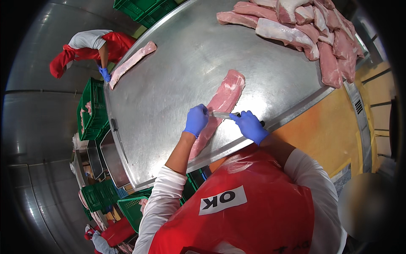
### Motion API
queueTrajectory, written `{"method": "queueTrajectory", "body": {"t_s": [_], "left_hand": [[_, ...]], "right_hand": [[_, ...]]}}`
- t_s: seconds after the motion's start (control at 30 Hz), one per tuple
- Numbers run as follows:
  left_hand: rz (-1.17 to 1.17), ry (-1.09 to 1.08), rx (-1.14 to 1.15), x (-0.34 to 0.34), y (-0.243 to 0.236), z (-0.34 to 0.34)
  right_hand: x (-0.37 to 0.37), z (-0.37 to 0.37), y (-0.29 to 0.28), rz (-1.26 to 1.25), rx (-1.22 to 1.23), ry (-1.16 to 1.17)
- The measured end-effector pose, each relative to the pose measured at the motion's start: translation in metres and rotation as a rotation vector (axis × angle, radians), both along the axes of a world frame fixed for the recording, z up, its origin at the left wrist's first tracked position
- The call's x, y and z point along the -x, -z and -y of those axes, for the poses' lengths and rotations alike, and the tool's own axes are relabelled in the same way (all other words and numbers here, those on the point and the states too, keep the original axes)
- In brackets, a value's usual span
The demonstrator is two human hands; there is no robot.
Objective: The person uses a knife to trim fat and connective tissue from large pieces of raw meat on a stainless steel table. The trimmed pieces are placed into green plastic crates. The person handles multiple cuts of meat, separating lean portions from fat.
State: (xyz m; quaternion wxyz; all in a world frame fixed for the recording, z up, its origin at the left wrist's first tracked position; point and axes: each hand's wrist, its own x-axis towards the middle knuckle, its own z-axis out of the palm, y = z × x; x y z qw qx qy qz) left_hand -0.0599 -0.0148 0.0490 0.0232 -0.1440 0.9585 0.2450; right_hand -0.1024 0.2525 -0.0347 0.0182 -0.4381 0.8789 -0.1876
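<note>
A long pink strip of boneless meat (226,94) lies slantwise on the metal table in front of me. My right hand (250,127), in a blue glove, is closed round the dark handle of a knife. Its blade (220,114) points left across the middle of the meat. At the meat's left edge, close to the blade's tip, my left hand (197,120), also blue-gloved, has its fingers pressed together. What sits between those fingertips is too small to make out.
A large pile of meat pieces (292,29) covers the table's far right. At the far left edge a co-worker (91,46) in red touches another meat strip (133,63). Green crates (95,110) stand left of the metal table (169,76). A dark hooked tool (114,125) lies near its left rim.
</note>
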Motion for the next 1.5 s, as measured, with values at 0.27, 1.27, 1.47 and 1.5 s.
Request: {"method": "queueTrajectory", "body": {"t_s": [0.27, 1.27, 1.47, 1.5], "left_hand": [[-0.124, -0.120, -0.140, 0.001, -0.041, 0.008], [-0.320, -1.098, -0.546, -0.391, 0.004, 0.046], [-0.309, -1.087, -0.559, -0.395, 0.005, 0.046], [-0.294, -1.092, -0.582, -0.388, -0.001, 0.043]], "right_hand": [[0.057, -0.114, -0.025, 0.061, -0.039, 0.143], [-0.018, 0.071, -0.053, 1.402, -0.199, -0.189], [-0.044, 0.126, -0.041, 1.386, -0.190, -0.177], [-0.044, 0.129, -0.041, 1.355, -0.202, -0.191]]}}
